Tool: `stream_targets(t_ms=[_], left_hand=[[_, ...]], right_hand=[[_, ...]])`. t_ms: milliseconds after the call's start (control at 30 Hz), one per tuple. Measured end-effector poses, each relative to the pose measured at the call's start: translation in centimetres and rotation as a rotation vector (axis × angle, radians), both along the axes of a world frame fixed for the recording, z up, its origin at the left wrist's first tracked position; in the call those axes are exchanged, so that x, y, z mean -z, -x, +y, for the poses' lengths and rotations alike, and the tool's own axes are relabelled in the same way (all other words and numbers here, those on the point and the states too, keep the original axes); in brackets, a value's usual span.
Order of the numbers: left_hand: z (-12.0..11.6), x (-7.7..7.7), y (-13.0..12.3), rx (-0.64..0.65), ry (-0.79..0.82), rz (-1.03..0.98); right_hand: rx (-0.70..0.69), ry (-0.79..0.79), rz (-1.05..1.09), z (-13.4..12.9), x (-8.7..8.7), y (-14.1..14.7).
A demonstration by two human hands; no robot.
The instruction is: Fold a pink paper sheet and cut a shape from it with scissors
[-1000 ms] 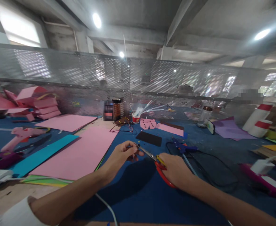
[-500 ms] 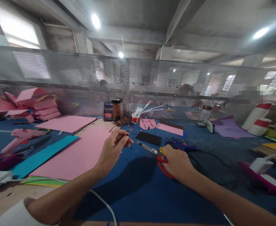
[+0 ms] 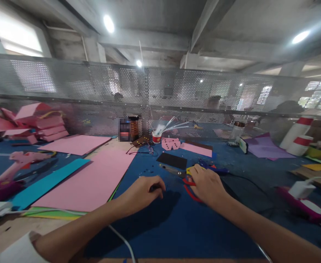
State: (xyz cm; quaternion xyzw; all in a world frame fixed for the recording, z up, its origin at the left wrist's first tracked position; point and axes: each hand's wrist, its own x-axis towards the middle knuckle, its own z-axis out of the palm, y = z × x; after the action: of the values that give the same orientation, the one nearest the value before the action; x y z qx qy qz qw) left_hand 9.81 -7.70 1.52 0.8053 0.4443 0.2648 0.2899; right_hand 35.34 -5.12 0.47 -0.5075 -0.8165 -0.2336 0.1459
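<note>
My right hand (image 3: 205,183) is closed over the red and yellow handles of a pair of scissors (image 3: 179,173). The blades point left and lie low over the blue tabletop, just in front of a black paper rectangle (image 3: 172,160). To the left, my left hand (image 3: 145,193) hovers above the table with its fingers curled in. A dark spot shows between thumb and fingers; what it is I cannot make out. Small dark bits (image 3: 148,171) lie beyond that hand. A pink paper piece with black dots (image 3: 171,143) sits behind the black paper.
Large pink sheets (image 3: 94,179) and a teal strip (image 3: 50,182) cover the left side. A pink glue gun (image 3: 26,162) stands far left, a blue glue gun (image 3: 213,167) beyond my right hand. Eyeglasses (image 3: 141,151) and a paper cup (image 3: 157,137) stand near the mesh partition.
My left hand has moved toward me and slightly right, its fingers curling further. The scissors have tilted down a little in my right hand, which stays almost in place.
</note>
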Motion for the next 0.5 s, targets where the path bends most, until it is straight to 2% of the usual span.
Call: stream_targets(t_ms=[133,267,367,500], left_hand=[[0.09,0.65,0.15,0.058,-0.157,0.158],[0.14,0.73,0.17,0.128,-0.25,0.195],[0.13,0.41,0.11,0.014,-0.342,0.127],[0.42,-0.14,0.47,-0.15,-0.547,0.005]], right_hand=[[-0.02,0.002,-0.008,-0.07,0.2,0.14],[-0.041,-0.005,-0.016,-0.1,0.23,0.28],[-0.049,-0.012,-0.017,-0.12,0.19,0.22],[-0.07,-0.019,-0.017,-0.23,0.25,0.21]])
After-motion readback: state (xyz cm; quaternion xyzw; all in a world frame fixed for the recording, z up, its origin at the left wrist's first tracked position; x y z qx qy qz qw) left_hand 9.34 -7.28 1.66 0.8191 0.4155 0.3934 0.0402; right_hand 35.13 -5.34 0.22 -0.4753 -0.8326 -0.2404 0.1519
